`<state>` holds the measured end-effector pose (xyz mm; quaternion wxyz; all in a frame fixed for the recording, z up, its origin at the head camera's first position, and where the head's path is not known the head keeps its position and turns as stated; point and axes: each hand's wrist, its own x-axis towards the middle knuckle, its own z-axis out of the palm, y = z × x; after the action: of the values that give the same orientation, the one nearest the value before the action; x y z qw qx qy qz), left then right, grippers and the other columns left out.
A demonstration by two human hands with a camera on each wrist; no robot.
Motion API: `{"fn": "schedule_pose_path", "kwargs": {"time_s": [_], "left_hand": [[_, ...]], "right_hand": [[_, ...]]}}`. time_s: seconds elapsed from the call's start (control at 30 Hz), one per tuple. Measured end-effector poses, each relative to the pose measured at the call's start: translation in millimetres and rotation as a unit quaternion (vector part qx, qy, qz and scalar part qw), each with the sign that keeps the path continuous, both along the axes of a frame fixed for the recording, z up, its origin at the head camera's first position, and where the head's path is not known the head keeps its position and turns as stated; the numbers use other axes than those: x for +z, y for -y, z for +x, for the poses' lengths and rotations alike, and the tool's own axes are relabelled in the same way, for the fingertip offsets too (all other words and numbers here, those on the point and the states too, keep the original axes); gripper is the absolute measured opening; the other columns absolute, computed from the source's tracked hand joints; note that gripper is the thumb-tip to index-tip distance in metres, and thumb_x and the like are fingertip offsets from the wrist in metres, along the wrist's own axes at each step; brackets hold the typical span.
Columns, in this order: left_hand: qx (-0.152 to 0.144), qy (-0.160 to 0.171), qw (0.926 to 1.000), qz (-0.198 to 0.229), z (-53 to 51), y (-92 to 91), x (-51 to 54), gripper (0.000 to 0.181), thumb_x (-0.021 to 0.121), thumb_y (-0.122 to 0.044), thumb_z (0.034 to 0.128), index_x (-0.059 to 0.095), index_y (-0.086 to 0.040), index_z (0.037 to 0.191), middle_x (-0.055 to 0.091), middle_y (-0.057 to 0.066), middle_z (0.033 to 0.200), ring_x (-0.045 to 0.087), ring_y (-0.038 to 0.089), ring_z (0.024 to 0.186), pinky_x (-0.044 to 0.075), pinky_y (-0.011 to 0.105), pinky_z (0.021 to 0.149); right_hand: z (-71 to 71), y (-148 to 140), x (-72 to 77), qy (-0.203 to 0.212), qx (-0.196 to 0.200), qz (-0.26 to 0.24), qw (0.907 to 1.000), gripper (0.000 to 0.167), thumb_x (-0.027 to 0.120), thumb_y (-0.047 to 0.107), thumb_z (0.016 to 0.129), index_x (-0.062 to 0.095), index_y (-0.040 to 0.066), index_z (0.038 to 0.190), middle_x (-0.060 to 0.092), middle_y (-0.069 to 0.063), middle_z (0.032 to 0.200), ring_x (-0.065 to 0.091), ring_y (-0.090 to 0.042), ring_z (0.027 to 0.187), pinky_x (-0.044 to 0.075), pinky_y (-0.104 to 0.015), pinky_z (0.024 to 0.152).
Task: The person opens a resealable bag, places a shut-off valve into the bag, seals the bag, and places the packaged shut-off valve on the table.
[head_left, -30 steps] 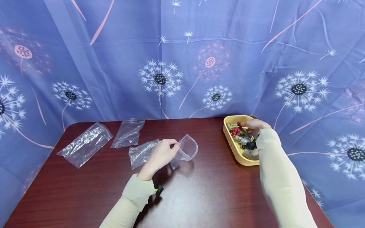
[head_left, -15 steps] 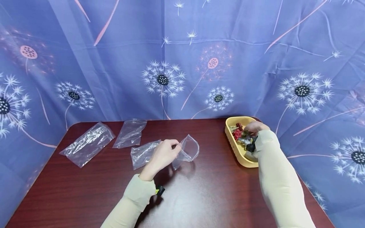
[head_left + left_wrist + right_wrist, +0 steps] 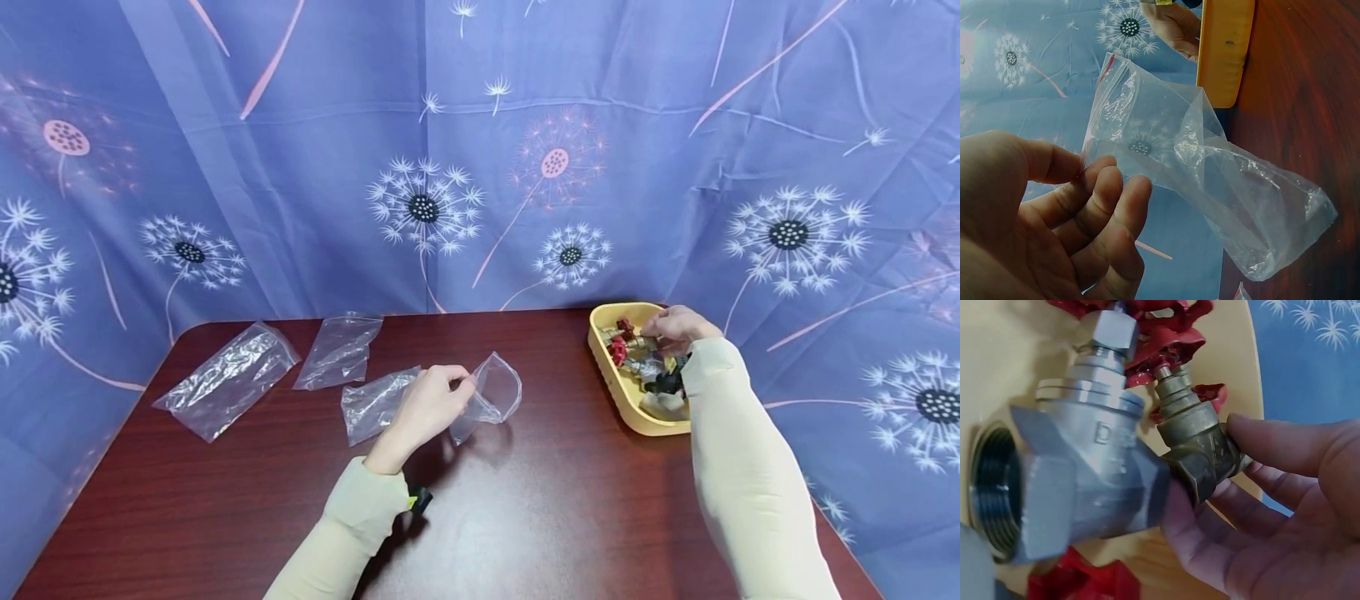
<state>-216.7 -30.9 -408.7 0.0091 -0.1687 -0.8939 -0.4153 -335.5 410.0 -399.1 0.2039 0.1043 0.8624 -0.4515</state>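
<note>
My left hand point(image 3: 431, 404) pinches the upper edge of a clear zip-lock bag point(image 3: 501, 385) between thumb and forefinger. In the left wrist view, the bag hangs with its red zip strip at the top, and nothing shows inside it. Over at the right, my right hand point(image 3: 678, 327) reaches into a yellow plastic box point(image 3: 613, 385). Up close in the right wrist view, its thumb and fingers grip the body of a small brass gate valve point(image 3: 1191, 434) with a red handwheel. Beside that lies a larger steel valve point(image 3: 1097, 469).
More valve fittings lie in the box, one with a red handwheel point(image 3: 617, 350) and a black part point(image 3: 666, 380). Three clear bags lie flat on the dark wooden table point(image 3: 540, 517): one far left point(image 3: 228, 379), one behind point(image 3: 340, 350), one beside my left hand point(image 3: 373, 407). A patterned blue curtain point(image 3: 480, 208) hangs behind.
My right hand has shifted within the box, slightly up towards its far right side, and more of the fittings show. My left hand and its bag have stayed in place.
</note>
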Motion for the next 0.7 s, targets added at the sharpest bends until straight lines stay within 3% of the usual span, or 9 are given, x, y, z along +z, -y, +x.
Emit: {"fn": "schedule_pose_path", "kwargs": {"time_s": [0.17, 0.37, 0.7], "left_hand": [[0.003, 0.0, 1.0, 0.003, -0.1, 1.3, 0.6, 0.021, 0.057, -0.025, 0.0941, 0.067, -0.02, 0.076, 0.056, -0.01, 0.057, 0.046, 0.011, 0.049, 0.036, 0.032, 0.049], [0.006, 0.005, 0.9999, 0.01, -1.0, 2.5, 2.4, 0.021, 0.056, -0.024, 0.0934, 0.067, -0.019, 0.075, 0.055, -0.008, 0.055, 0.044, 0.011, 0.047, 0.033, 0.031, 0.047], [0.015, 0.005, 0.9999, 0.006, -1.4, 3.5, 1.6, 0.018, 0.056, -0.022, 0.0916, 0.069, -0.02, 0.079, 0.056, -0.009, 0.057, 0.041, 0.011, 0.045, 0.031, 0.032, 0.045]], "right_hand": [[3.5, 0, 14.3, -0.019, 0.015, 0.009, 0.9997, 0.02, 0.052, 0.006, 0.096, 0.055, -0.01, 0.108, 0.062, -0.008, 0.083, 0.062, -0.02, 0.074, 0.054, -0.036, 0.07], [7.0, -3, 36.2, -0.032, 0.047, 0.049, 0.9972, 0.017, 0.054, 0.004, 0.094, 0.054, -0.01, 0.104, 0.056, -0.006, 0.07, 0.049, -0.014, 0.054, 0.043, -0.03, 0.049], [19.1, 9, 68.0, -0.121, 0.06, 0.096, 0.9862, 0.003, 0.059, 0.0, 0.091, 0.058, -0.003, 0.092, 0.06, -0.008, 0.076, 0.054, -0.015, 0.058, 0.048, -0.027, 0.053]]}}
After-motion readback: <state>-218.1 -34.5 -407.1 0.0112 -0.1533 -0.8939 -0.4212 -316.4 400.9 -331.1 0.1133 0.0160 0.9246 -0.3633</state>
